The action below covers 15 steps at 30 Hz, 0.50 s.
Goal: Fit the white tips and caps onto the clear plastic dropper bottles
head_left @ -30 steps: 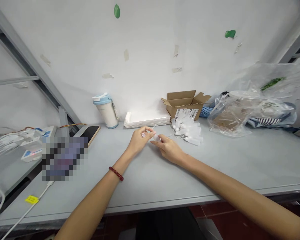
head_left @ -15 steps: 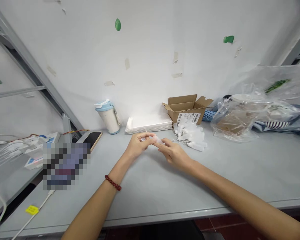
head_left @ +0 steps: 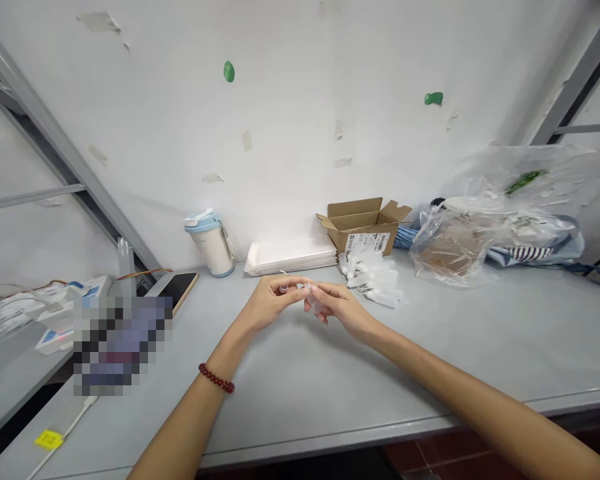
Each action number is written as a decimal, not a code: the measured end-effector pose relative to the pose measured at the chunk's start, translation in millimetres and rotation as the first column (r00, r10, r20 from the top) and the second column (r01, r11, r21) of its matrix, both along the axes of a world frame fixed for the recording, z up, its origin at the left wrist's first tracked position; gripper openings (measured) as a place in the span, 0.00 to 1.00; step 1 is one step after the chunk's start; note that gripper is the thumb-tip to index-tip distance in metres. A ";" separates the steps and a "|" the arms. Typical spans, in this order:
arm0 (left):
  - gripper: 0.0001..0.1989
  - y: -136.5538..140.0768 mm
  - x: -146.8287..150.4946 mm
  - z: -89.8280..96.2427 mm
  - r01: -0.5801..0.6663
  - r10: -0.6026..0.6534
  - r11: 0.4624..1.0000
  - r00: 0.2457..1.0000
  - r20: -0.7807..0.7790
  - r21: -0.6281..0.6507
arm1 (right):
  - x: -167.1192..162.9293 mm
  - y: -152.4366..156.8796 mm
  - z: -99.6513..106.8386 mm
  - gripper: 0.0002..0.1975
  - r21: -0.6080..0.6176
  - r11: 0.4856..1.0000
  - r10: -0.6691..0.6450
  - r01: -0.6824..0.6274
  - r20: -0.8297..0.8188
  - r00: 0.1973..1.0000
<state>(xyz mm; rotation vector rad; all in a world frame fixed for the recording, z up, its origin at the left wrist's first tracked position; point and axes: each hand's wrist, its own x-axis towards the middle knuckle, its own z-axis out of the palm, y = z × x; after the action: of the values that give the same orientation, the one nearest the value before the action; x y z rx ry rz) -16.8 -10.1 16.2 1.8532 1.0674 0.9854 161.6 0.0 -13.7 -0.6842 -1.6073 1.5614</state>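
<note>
Both hands meet above the middle of the table, fingertips together. A small translucent plastic bottle (head_left: 315, 306) is between them, mostly covered by fingers. My right hand (head_left: 341, 305) is closed around it from the right. My left hand (head_left: 273, 303) pinches at its upper end; exactly what those fingertips grip is hidden. A small whitish round piece (head_left: 283, 289) shows at the left hand's curled fingers, too small to name. Just right of and behind the hands lies a pile of similar translucent bottles (head_left: 375, 275), with thin metal needle tips among them.
An open cardboard box (head_left: 363, 223) stands behind the pile. Left of it are a stack of white flat packets (head_left: 293, 259) and a blue-lidded tumbler (head_left: 211, 247). Plastic bags (head_left: 447, 253) lie to the right. A phone (head_left: 180, 290), a power strip (head_left: 93, 293) and cables are at left.
My right hand has turned and closed more around the bottle, its fingers now curling below it. The hands' fingertips have come closer together. The whole view has shifted slightly.
</note>
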 end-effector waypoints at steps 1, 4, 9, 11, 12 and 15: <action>0.16 -0.2 0.0 0.3 0.023 -0.023 1.000 1.000 -0.013 0.008 | -0.1 -0.5 0.7 0.19 -0.023 0.999 0.025 -0.026 -0.007 1.000; 0.16 -1.6 4.0 -2.4 -0.046 0.053 0.994 0.997 -0.064 0.098 | 0.6 0.3 2.8 0.18 -0.046 0.999 0.023 -0.022 0.005 1.000; 0.14 -4.8 18.3 -10.8 -0.438 0.451 0.857 0.892 0.015 0.270 | 6.6 8.6 5.2 0.19 0.119 0.973 -0.209 0.197 0.099 0.973; 0.12 -3.7 19.9 -11.7 -0.500 0.504 0.851 0.864 0.023 0.158 | 9.4 10.7 5.6 0.19 0.222 0.931 -0.323 0.288 0.139 0.936; 0.11 -2.4 19.4 -11.7 -0.509 0.510 0.857 0.860 0.011 0.080 | 10.5 11.2 5.6 0.19 0.267 0.909 -0.368 0.319 0.156 0.917; 0.12 2.2 14.7 -11.1 -0.447 0.449 0.881 0.893 -0.023 -0.156 | 11.4 11.1 3.9 0.18 0.380 0.857 -0.448 0.347 0.219 0.867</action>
<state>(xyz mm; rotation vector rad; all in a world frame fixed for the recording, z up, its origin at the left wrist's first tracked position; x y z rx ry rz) -2.1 -7.8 5.1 1.4957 1.5640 1.1316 173.0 11.1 -9.8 -1.0314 -1.7486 0.8838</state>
